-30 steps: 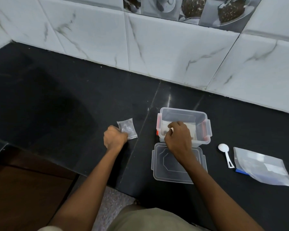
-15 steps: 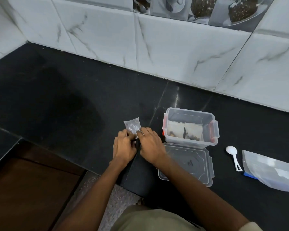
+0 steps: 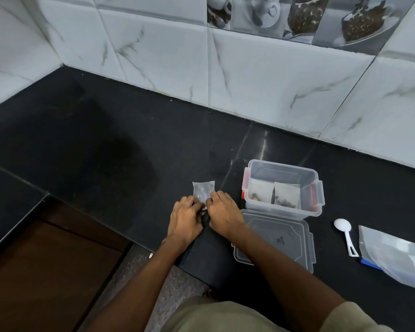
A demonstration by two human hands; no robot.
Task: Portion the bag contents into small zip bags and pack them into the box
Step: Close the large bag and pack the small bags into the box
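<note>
Clear plastic small zip bag (image 3: 203,190) lies flat on the black counter (image 3: 120,149), just below frame centre, with dark contents faintly visible inside. Both hands meet at its near edge: left hand (image 3: 185,218) and right hand (image 3: 223,215) have fingertips curled down onto the bag's lower rim, apparently pinching or pressing along it. Exact finger contact is partly hidden; the grip reads as narrow, on the bag itself.

Judged step: sealing the zip strip of this portion. Two filled small bags (image 3: 273,195) already stand side by side inside the open clear box (image 3: 283,188), right of centre. The box's lid (image 3: 276,238) lies flat on the counter directly below it, touching or nearly so.

Next move probably calls for running the seal closed along its full width, then lifting the bag by one edge and standing it in the free space beside the two others. Risk: an incomplete seal spilling contents on transfer.

White scoop (image 3: 345,233) lies lower right, just beside the large source bag (image 3: 395,255) at the right frame edge, neither in hand.

Surface: polished black stone with a seam running up toward the wall. Room: white marbled wall tiles (image 3: 249,75) across the top, a printed decorative tile band upper right, brown wood below the counter at lower left.
</note>
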